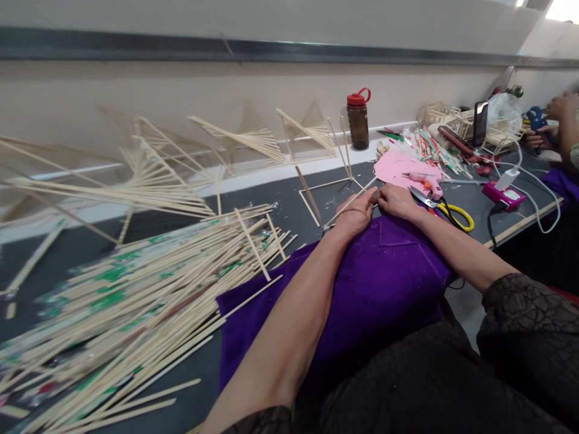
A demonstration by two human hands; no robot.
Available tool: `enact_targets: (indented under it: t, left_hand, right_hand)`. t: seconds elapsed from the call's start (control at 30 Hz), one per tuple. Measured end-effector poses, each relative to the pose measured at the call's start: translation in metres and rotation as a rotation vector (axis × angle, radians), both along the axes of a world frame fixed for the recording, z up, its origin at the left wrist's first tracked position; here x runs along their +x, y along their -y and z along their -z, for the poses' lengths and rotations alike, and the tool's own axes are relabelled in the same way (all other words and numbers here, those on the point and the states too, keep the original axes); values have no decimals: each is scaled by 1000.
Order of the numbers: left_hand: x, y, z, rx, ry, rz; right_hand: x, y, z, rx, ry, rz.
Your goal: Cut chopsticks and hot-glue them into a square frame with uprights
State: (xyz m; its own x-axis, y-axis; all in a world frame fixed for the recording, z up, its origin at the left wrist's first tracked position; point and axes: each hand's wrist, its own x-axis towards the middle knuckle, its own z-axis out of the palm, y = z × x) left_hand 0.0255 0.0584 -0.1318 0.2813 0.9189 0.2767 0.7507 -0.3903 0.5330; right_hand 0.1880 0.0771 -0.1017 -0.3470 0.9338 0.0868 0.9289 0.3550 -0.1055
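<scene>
My left hand (pixel 355 214) and my right hand (pixel 396 200) are close together over the table's front part, fingers curled inward and nearly meeting. Their fingertips pinch something thin, mostly hidden by the fingers. A wooden stick (pixel 367 185) slants up past the left fingers, part of an open frame of thin sticks (pixel 309 208) standing just behind and left of that hand. Purple cloth (pixel 384 271) lies beneath my wrists. To the right of my right hand are scissors with yellow handles (pixel 459 216) and a pink glue gun (pixel 427 181) on a pink sheet (pixel 393 167).
Loose sticks and plastic wrappers (pixel 158 289) cover the left side. Twisted stick models (pixel 244 140) stand along the wall. A brown bottle with a red lid (pixel 359 120), a phone (pixel 480 123) and a magenta power box with cables (pixel 503 196) are farther right. Another person's hands (pixel 543 138) work at far right.
</scene>
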Motion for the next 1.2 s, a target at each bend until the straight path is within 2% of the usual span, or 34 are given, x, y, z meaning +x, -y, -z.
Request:
enact_targets:
  t: [0.13,0.27,0.4,0.5,0.63,0.87,1.0,1.1,1.2]
  left_hand:
    - [1,0,-2,-10,-42,-1]
    - [2,-1,-1,0,-58,7]
    - [2,-1,1,23,-38,-3]
    - [2,-1,3,28,-22,-21]
    - [1,-1,4,50,14,-18]
    - [-1,-2,-2,81,95,-37]
    - [-2,-1,-7,87,109,-77]
    - [-2,3,-12,80,99,-101]
    - [-1,3,-13,80,106,-114]
  right_hand:
    - [-6,6,4,33,43,44]
    - [-5,3,4,74,-72,122]
    - [9,-7,-4,165,-237,247]
    - [24,-13,-10,188,-273,300]
    - [33,-13,-11,184,-259,269]
    - [31,-5,-9,255,-465,219]
    - [33,0,-13,141,-527,194]
    - [29,10,-20,178,-584,125]
    - [14,22,-31,100,-627,-3]
